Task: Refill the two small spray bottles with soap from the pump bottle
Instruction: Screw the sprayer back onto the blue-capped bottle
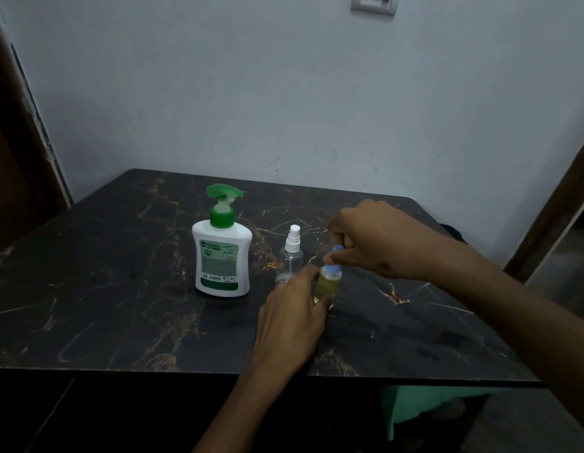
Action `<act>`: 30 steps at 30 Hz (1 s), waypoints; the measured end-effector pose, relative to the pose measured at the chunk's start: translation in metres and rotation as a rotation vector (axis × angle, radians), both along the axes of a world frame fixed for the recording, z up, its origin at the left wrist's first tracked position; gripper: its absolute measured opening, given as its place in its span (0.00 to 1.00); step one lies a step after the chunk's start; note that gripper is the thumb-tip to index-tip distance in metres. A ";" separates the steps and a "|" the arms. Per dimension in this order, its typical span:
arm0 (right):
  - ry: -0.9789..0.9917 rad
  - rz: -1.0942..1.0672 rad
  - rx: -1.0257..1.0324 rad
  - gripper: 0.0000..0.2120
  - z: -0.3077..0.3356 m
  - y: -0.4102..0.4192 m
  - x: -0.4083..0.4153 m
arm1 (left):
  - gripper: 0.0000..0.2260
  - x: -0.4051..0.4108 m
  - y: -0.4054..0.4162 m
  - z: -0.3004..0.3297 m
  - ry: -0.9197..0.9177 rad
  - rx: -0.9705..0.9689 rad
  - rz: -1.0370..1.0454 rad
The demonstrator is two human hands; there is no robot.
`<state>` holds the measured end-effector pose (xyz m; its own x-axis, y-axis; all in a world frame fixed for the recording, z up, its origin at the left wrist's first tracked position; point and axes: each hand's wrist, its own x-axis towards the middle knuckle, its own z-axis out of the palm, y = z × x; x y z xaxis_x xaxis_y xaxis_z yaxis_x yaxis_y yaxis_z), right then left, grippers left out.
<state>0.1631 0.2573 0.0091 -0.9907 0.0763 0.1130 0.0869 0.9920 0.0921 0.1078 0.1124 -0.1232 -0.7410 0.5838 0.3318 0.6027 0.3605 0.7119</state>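
Bottles [222,243] on dark marble table [87,289], pale wall [284,93].

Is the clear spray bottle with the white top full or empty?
Nearly empty: the clear bottle shows the dark table through its body, with at most a little liquid at the bottom. Its white top is on.

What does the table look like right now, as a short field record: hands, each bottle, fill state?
left hand: grips body of blue-top bottle
right hand: pinches its blue spray top
blue-top bottle: upright, yellowish liquid inside
clear bottle: upright, white top on, looks nearly empty
pump bottle: upright, untouched, left of both
table: dark marbled
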 end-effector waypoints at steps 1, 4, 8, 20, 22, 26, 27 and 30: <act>-0.004 -0.025 0.044 0.19 0.000 -0.004 0.001 | 0.11 0.000 0.000 0.001 -0.002 0.003 -0.003; 0.003 -0.051 0.135 0.24 0.001 -0.012 0.003 | 0.14 0.000 -0.002 0.002 -0.003 0.001 -0.005; 0.010 0.035 0.068 0.14 0.003 -0.006 0.005 | 0.14 0.000 -0.001 0.002 -0.001 -0.001 -0.003; 0.012 -0.046 0.043 0.18 -0.001 -0.004 -0.003 | 0.09 0.000 0.000 0.000 0.023 -0.026 0.004; 0.049 -0.070 0.076 0.22 -0.004 -0.006 -0.001 | 0.10 0.000 0.000 0.000 0.028 -0.030 0.004; 0.112 -0.084 0.093 0.24 -0.011 -0.007 0.000 | 0.09 0.001 -0.001 0.001 0.035 -0.032 0.007; 0.110 -0.086 0.091 0.24 -0.012 -0.007 0.000 | 0.09 0.001 -0.001 0.001 0.036 -0.033 0.006; 0.097 -0.069 0.056 0.23 -0.009 -0.004 0.002 | 0.10 0.001 -0.001 0.002 0.021 -0.028 0.004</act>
